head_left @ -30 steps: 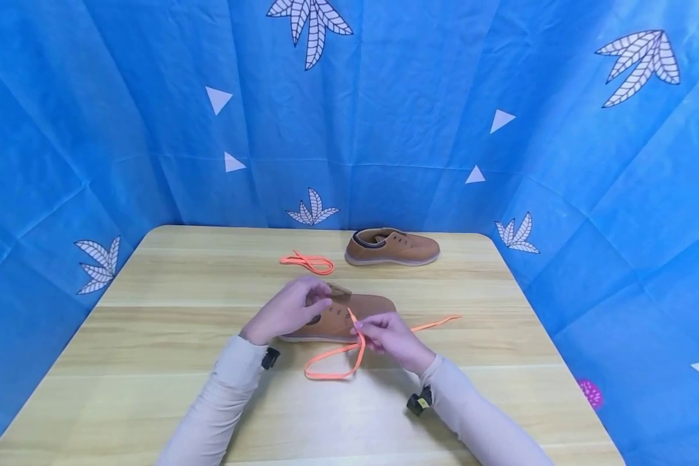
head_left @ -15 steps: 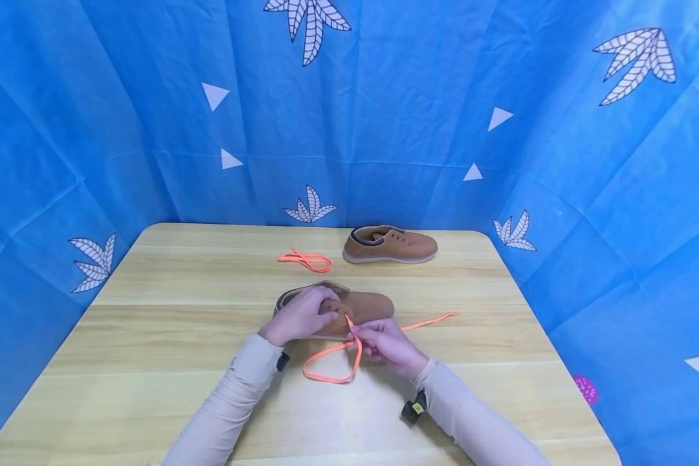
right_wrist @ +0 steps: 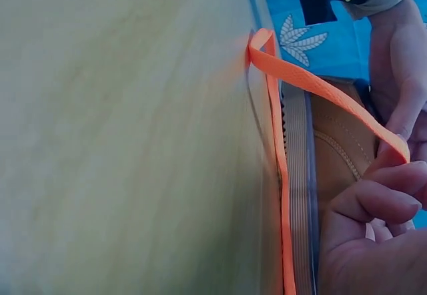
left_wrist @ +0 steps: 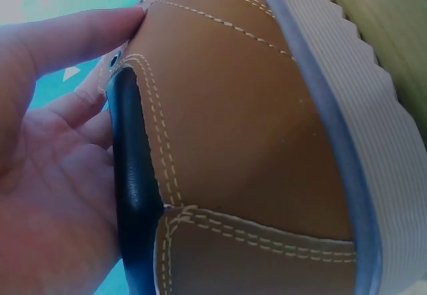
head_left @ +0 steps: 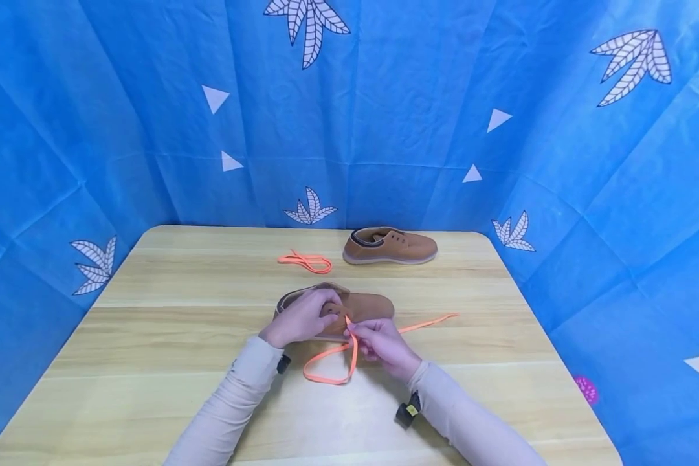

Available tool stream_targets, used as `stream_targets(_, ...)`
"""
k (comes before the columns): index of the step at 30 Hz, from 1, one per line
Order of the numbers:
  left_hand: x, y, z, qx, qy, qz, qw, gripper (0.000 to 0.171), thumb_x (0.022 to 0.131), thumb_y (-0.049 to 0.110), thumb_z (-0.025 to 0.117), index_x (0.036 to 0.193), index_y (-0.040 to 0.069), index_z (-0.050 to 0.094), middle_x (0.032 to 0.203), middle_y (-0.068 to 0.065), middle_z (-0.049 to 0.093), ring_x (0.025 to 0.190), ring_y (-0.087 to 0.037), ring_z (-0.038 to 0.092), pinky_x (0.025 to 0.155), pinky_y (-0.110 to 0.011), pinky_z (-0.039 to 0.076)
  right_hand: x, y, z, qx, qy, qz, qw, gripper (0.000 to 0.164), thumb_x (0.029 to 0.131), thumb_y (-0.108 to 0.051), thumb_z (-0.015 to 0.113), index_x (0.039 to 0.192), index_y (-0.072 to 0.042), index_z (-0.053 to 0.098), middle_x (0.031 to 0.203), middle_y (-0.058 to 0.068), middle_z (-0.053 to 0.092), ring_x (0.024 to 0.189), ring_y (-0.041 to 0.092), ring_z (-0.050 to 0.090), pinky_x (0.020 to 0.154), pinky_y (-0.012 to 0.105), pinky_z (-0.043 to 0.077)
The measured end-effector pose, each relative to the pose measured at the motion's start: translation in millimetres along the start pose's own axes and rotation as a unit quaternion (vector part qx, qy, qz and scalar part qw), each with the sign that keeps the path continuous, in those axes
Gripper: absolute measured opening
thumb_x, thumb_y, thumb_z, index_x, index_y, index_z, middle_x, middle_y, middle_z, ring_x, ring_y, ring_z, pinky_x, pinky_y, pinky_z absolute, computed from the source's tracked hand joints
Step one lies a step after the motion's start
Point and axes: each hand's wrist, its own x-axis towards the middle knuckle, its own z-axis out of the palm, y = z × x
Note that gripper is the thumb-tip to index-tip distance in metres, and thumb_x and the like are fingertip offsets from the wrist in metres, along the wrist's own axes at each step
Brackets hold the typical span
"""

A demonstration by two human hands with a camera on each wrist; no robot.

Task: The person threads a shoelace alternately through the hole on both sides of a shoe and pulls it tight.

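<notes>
Head view: the right hand (head_left: 384, 344) pinches a flat orange fabric lace (head_left: 328, 381), its end at the eyelet flap (head_left: 339, 326) of a low brown leather-look shoe (head_left: 373, 307) lying crosswise just beyond, toe rightward; left of the pinch, the left hand (head_left: 303, 317) grips that flap.

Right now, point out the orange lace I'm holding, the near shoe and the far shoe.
Held orange lace (right_wrist: 327, 90), right wrist view, middle of its raised stretch.
Near shoe (left_wrist: 230, 128), left wrist view, brown side panel.
Far shoe (head_left: 391, 249), head view, middle of its side.
</notes>
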Motion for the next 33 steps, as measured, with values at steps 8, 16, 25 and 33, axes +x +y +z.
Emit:
stream_targets(8,-2.1,-0.8,2.7,-0.017,-0.014,0.019,0.9996,0.017,0.093,0.005,0.071,0.107,0.014,0.067,0.119,-0.005,0.072,0.111,-0.022,0.068,0.099,-0.044,0.055,4.9,4.2,2.9,-0.012,0.026,0.002,1.0,0.034,0.1,-0.025,0.067,0.107,0.008,0.074,0.064,-0.008,0.064,0.052,0.004,0.043,0.047,0.02,0.031)
stream_targets(16,-0.6,-6.1,4.3,-0.033,-0.04,0.031,0.9982,0.034,0.091,0.0,0.067,0.125,0.007,0.067,0.133,-0.013,0.068,0.124,-0.032,0.066,0.106,-0.05,0.053,9.3,8.5,4.3,-0.02,0.026,-0.009,0.999,0.032,0.101,-0.025,0.066,0.106,0.006,0.074,0.07,-0.007,0.072,0.05,0.003,0.044,0.045,0.019,0.029)
stream_targets(25,0.8,-4.8,-0.1,-0.071,-0.055,0.014,0.9959,0.038,0.088,-0.001,0.064,0.125,0.004,0.071,0.135,-0.014,0.067,0.109,-0.024,0.066,0.099,-0.042,0.055,9.5,4.3,3.7,-0.04,0.009,-0.019,0.999,0.034,0.103,-0.026,0.064,0.106,0.006,0.073,0.075,-0.002,0.077,0.048,0.003,0.046,0.044,0.019,0.033)
stream_targets(33,1.6,-5.6,-4.4,-0.093,-0.071,0.005,0.9932,0.04,0.087,0.001,0.061,0.125,0.005,0.072,0.137,-0.014,0.067,0.081,-0.011,0.057,0.075,-0.024,0.049,2.6,-23.1,-16.6,-0.242,-0.015,-0.037,0.969,0.031,0.102,-0.027,0.065,0.112,0.001,0.076,0.096,0.018,0.077,0.061,0.01,0.06,0.054,0.021,0.046)
